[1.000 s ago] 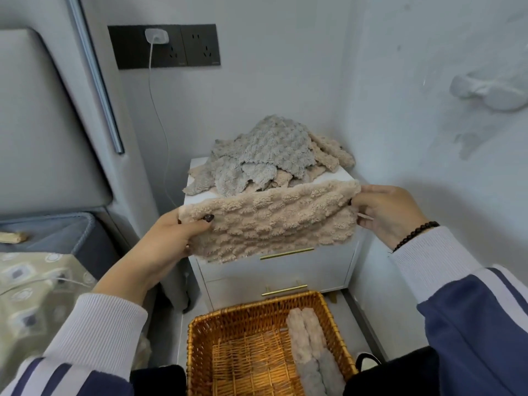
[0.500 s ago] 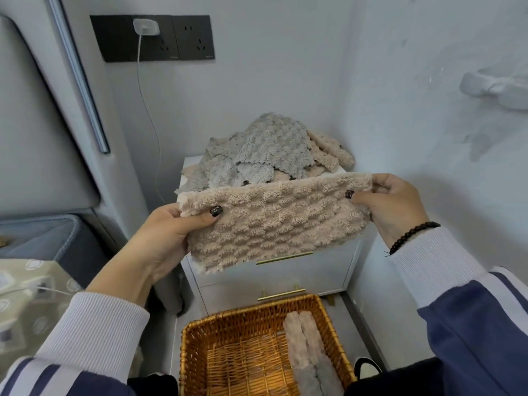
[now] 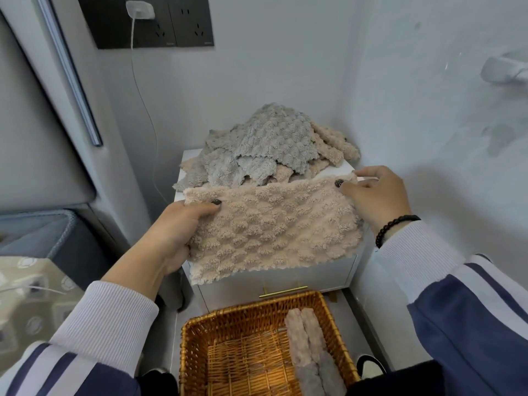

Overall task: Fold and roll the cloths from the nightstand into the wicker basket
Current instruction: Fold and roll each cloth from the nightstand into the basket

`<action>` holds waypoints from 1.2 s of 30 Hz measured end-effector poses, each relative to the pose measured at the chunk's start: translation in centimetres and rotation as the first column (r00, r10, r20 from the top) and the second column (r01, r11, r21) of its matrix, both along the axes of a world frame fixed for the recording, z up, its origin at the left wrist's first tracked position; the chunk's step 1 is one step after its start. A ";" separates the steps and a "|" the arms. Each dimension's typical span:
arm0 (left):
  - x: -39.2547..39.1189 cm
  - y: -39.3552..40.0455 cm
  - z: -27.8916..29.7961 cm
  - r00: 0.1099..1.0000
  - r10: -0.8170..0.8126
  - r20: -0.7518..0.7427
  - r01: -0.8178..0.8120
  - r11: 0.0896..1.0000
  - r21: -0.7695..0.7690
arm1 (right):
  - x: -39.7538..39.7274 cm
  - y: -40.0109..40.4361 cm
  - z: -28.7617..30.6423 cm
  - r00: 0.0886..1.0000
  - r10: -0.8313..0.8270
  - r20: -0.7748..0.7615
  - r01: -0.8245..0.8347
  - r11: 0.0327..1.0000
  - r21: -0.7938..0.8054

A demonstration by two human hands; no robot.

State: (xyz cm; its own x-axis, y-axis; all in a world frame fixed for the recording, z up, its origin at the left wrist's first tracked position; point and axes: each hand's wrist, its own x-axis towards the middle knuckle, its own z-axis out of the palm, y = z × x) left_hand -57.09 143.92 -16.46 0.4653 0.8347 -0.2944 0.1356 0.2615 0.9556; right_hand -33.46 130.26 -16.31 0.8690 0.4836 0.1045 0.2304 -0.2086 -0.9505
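Holding: left hand [image 3: 174, 230] and right hand [image 3: 374, 198] each pinched an upper corner of the beige cloth [image 3: 274, 227].
Below: wicker basket [image 3: 197, 352] held two rolled cloths [image 3: 311, 352].

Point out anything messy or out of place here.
Only the heap of loose cloths on the nightstand: crumpled, some hanging over its left edge. The rolled cloths lie neatly in the wicker basket.
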 end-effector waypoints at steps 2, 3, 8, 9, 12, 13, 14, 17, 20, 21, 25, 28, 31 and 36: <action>0.2 -0.3 -0.1 1.000 0.001 -0.016 -0.001 1.000 0.008 | -1.0 0.0 0.3 0.997 0.019 0.068 -0.019 1.000 0.003; 0.4 -0.4 -0.2 1.000 -0.001 -0.021 0.002 1.000 0.015 | -1.6 -0.1 0.4 0.995 0.039 0.095 -0.039 0.999 0.001; 1.3 -1.7 -1.0 0.999 -0.047 -0.008 0.048 0.998 0.040 | -4.9 0.0 0.2 0.967 0.217 0.137 -0.215 0.976 -0.032; 1.4 -1.9 -1.1 0.998 -0.060 -0.005 0.060 0.997 0.040 | -5.5 0.0 0.1 0.958 0.255 0.130 -0.252 0.967 -0.040; 1.9 -2.4 -1.5 0.996 -0.093 -0.016 0.093 0.994 0.053 | -7.1 -0.1 0.1 0.921 0.369 0.122 -0.361 0.929 -0.081; 2.0 -2.7 -1.5 0.995 -0.100 -0.013 0.101 0.994 0.053 | -7.5 -0.1 0.1 0.908 0.404 0.113 -0.396 0.914 -0.088; 2.1 -2.9 -1.4 0.993 -0.116 -0.004 0.116 0.992 0.047 | -7.9 0.0 0.1 0.894 0.436 0.104 -0.428 0.899 -0.095; 2.5 -3.5 -1.5 0.984 -0.175 0.022 0.174 0.984 0.035 | -8.9 0.2 0.0 0.857 0.509 0.084 -0.500 0.859 -0.108; 2.6 -3.7 -1.6 0.977 -0.208 0.036 0.207 0.978 0.041 | -9.6 0.4 0.0 0.832 0.555 0.007 -0.554 0.831 -0.050; 2.6 -3.7 -1.6 0.974 -0.222 0.041 0.220 0.975 0.038 | -9.7 0.5 -0.1 0.819 0.573 -0.034 -0.574 0.819 -0.017; 2.7 -3.7 -1.7 0.961 -0.261 0.090 0.263 0.965 -0.012 | -9.8 0.6 0.0 0.772 0.628 -0.101 -0.621 0.778 0.092; 2.7 -3.7 -1.6 0.944 -0.280 0.176 0.294 0.954 -0.054 | -9.7 0.8 0.1 0.743 0.655 -0.136 -0.641 0.755 0.135; 2.4 -3.8 -1.4 0.917 -0.323 0.233 0.340 0.940 -0.036 | -9.5 0.9 0.2 0.712 0.676 -0.191 -0.648 0.737 0.195; 2.4 -3.9 -1.4 0.949 -0.224 0.220 0.230 0.973 -0.004 | -8.8 0.7 0.6 0.776 0.591 -0.220 -0.504 0.791 0.348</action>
State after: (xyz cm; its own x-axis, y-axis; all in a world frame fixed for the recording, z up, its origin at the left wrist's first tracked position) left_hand -54.72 140.04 -17.88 0.6969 0.6921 -0.1880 -0.0148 0.2760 0.9610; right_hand -42.26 130.92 -15.68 0.4701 0.8797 0.0723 -0.0768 0.1224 -0.9895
